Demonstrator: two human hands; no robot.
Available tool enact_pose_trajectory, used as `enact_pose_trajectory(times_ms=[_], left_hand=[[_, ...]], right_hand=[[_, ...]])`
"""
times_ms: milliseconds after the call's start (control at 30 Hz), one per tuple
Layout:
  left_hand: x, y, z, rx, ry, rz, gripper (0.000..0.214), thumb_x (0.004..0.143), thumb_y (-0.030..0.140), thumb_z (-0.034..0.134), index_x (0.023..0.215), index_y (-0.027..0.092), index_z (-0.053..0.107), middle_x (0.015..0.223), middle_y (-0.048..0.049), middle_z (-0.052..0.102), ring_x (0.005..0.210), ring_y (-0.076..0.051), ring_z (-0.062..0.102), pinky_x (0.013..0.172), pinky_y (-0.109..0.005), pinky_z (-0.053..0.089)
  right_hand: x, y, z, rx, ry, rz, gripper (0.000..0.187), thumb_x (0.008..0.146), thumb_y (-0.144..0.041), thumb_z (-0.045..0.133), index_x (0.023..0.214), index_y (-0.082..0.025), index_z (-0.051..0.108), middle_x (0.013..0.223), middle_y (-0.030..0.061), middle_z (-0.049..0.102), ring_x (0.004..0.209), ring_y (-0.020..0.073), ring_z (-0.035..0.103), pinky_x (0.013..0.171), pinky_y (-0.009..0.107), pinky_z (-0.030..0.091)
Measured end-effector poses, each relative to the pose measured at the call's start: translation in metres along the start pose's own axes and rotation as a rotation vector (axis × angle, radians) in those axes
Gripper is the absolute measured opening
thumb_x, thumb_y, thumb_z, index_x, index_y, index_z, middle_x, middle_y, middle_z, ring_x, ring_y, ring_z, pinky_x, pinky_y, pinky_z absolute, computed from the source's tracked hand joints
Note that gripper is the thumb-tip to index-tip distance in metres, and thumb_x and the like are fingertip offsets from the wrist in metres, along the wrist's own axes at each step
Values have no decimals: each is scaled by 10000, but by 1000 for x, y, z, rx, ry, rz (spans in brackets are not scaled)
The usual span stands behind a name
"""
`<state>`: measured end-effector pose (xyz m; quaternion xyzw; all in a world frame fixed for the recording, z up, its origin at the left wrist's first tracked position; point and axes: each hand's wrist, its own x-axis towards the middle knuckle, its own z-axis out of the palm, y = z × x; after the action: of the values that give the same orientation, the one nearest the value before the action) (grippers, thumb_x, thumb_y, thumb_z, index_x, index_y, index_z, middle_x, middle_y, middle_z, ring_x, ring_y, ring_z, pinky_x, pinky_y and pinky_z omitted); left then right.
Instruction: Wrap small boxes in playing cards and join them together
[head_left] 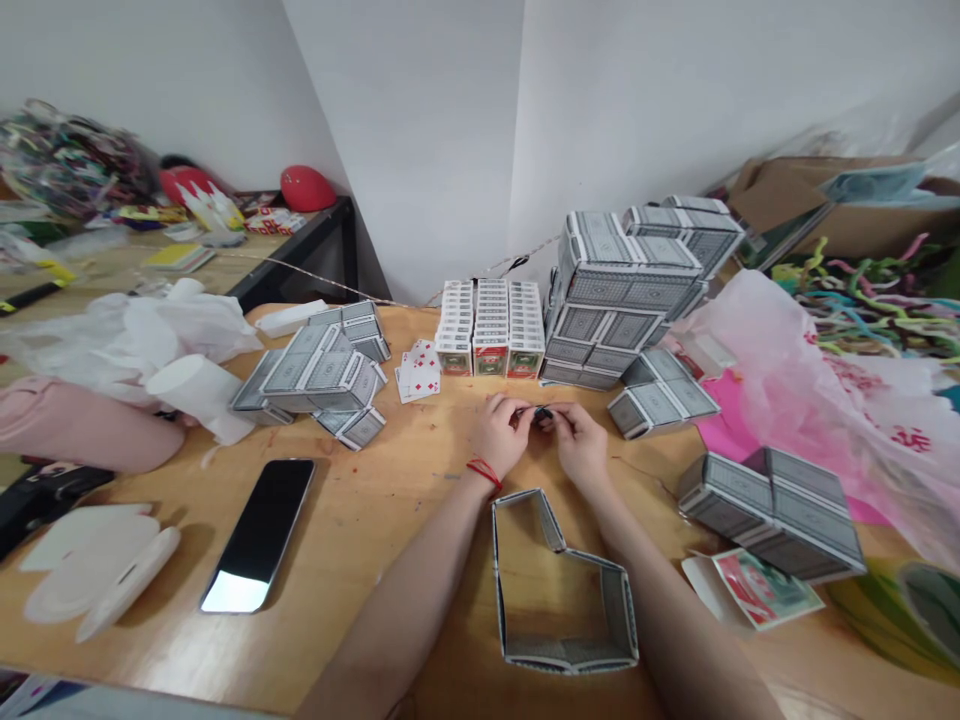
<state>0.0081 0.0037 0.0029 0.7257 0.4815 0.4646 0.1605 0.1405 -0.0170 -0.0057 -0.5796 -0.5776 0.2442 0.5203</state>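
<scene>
Above the table's middle, my left hand (499, 438) and my right hand (583, 447) pinch a small dark piece (541, 412) between their fingertips. Its kind is too small and too covered to tell. Between my forearms stands an open, L-shaped frame of folded playing cards (566, 648), its grey patterned backs showing. Beyond my hands, three rows of playing card boxes (491, 345) stand side by side. Loose playing cards (420, 372), faces up, lie left of them. A tall stack of blocks made from cards (626, 290) rises to the right.
More card blocks (319, 365) sit at left and others (776, 510) at right, near an opened card box (757, 588). A phone (259, 535), a white case (127, 580) and a pink bottle (82, 425) lie left. A pinkish plastic bag (795, 360) covers the right side.
</scene>
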Motion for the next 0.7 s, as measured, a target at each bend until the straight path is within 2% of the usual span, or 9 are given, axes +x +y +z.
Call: enact_pose_trajectory(times_ms=[300, 700], left_hand=[[0, -3, 1, 0, 14, 4, 100, 803, 181, 467, 783, 176, 565, 771, -35, 569, 753, -134, 530, 678, -264, 447], [0, -5, 2, 21, 0, -20, 237, 737, 32, 425, 849, 184, 569, 817, -42, 569, 794, -156, 532, 707, -285, 456]], right_hand=[[0, -5, 1, -31, 27, 17, 193, 797, -331, 448, 777, -190, 577, 648, 24, 649, 595, 157, 619, 610, 286, 494], [-1, -1, 3, -36, 29, 21, 180, 793, -316, 442, 780, -198, 578, 634, 19, 649, 583, 163, 622, 604, 293, 496]])
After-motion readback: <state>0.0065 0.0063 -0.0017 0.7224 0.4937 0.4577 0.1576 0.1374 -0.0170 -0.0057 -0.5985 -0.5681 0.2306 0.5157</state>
